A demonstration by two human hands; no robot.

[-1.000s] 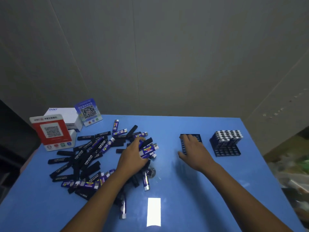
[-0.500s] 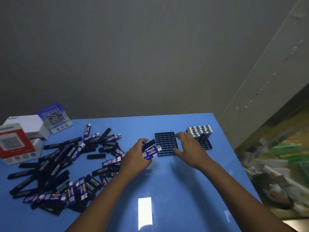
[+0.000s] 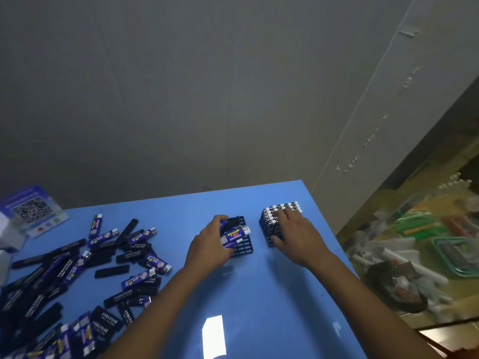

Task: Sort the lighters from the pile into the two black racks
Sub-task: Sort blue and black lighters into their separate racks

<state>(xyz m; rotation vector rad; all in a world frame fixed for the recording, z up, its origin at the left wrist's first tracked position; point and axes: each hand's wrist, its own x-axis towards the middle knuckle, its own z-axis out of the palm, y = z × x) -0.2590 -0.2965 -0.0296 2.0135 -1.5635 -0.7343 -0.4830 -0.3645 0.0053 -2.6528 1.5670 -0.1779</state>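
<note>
Presently, the head view, the only one supplied, shows a blue table (image 3: pixel 259 294) against a grey wall. The left hand (image 3: pixel 211 248) grips a small bundle of lighters (image 3: pixel 234 234), blue-labelled and black, fingers curled round them; the bundle sits directly over the empty black rack (image 3: pixel 245 246), which lies flat on the table at mid-width. The right hand (image 3: pixel 295 233) rests on the filled black rack (image 3: pixel 270 224), just right of the empty one, near the table's far right corner. Its fingers lie fairly straight across the white-capped lighter tops and its thumb reaches down the rack's near side; whether it actually clasps the rack cannot be determined. The pile of lighters (image 3: pixel 77 275) is spread loose over the left part of the table, well apart from both racks. A QR-code stand (image 3: pixel 32 211) is at the far left edge. Cluttered bins stand beyond the table's right edge, blurred.
</note>
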